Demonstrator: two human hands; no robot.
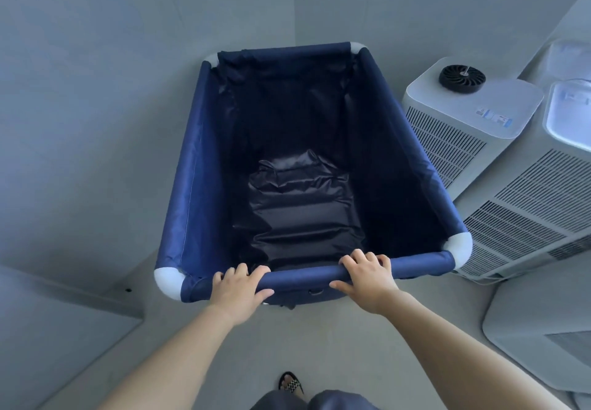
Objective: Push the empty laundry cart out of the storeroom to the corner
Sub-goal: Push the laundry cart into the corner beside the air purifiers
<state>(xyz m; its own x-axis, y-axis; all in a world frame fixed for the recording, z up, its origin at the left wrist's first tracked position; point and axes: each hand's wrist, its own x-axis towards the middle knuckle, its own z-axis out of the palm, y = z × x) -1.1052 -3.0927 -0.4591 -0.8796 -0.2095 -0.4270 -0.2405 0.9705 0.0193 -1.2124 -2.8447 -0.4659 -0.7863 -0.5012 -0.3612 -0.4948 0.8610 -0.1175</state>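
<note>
L hand (238, 288) + R hand (367, 276), full closed grip, cart rail (303, 276)

One laundry cart (307, 160), navy fabric liner, nothing inside it. Four white corner caps on its rim: near left (169, 280), near right (460, 246), far left (211, 60), far right (357, 47). Two hands on the near rail: left hand (238, 291), right hand (367, 276), both wrapped over it. Two bare forearms. One foot in a patterned sandal (291, 384) at the bottom edge. White appliance units along the right: at least three, one with a round black fan (462, 78) on top, one larger with louvred vents (527, 211), one partly cut off at lower right (543, 339). One black fan total. Two translucent lids or trays (569, 112) on the right edge; can't tell what they belong to. Two walls meet in one corner behind the cart.
</note>
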